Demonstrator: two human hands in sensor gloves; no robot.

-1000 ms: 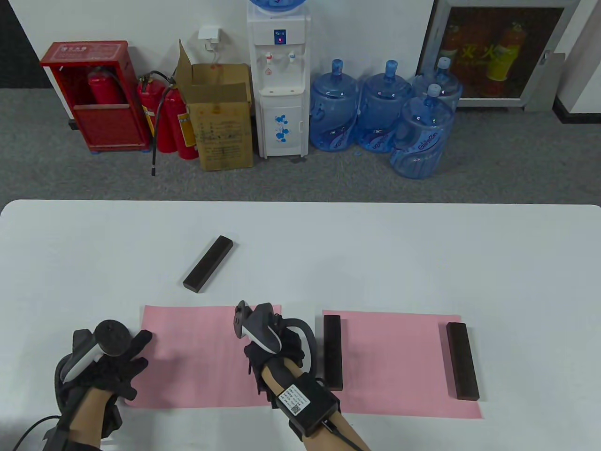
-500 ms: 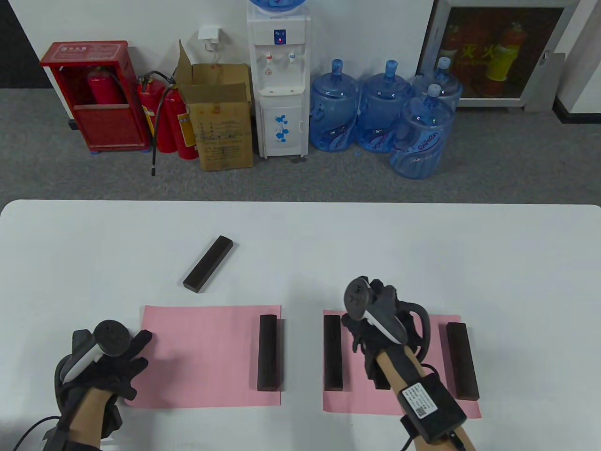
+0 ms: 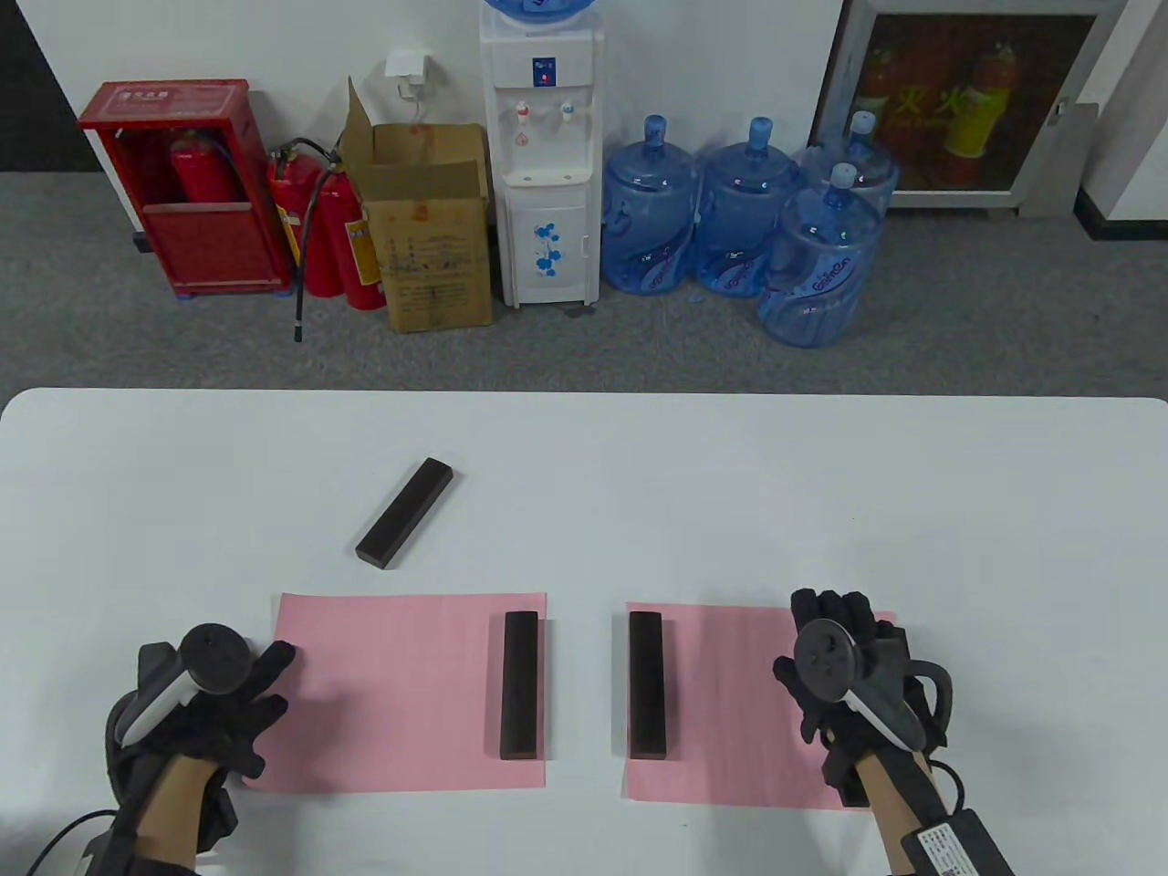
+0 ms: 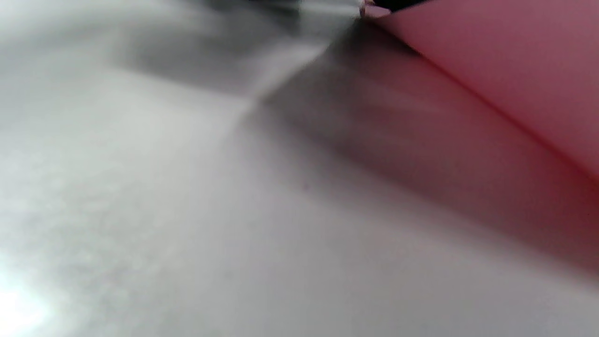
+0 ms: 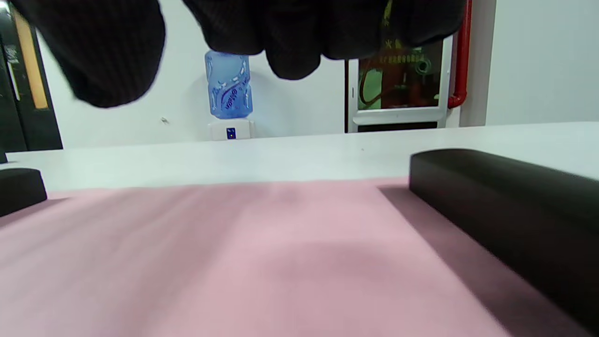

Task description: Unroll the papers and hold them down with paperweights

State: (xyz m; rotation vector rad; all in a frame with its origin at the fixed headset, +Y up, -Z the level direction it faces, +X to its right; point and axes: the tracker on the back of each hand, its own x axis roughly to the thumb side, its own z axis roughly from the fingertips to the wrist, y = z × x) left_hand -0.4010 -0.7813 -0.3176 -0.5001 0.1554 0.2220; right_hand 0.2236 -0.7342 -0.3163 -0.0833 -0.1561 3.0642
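Observation:
Two pink papers lie flat on the white table [image 3: 584,438]. My left hand [image 3: 242,703] rests with spread fingers on the left edge of the left paper [image 3: 392,693], which also shows in the left wrist view [image 4: 505,70]. A dark paperweight [image 3: 520,684] lies on that paper's right edge. The right paper [image 3: 730,703] has a paperweight [image 3: 646,684] on its left edge. My right hand [image 3: 839,652] hovers empty over its right side, hiding the weight there, which shows in the right wrist view [image 5: 510,210] just right of the fingers [image 5: 290,42]. A loose paperweight [image 3: 404,511] lies beyond the left paper.
Behind the table on the floor stand a water dispenser [image 3: 543,155], several blue water bottles [image 3: 748,219], a cardboard box [image 3: 429,228] and red fire extinguishers [image 3: 328,237].
My right hand left a paperweight on the left paper's right edge and moved right across the right paper; it now covers that paper's right weight. My left hand has not moved.

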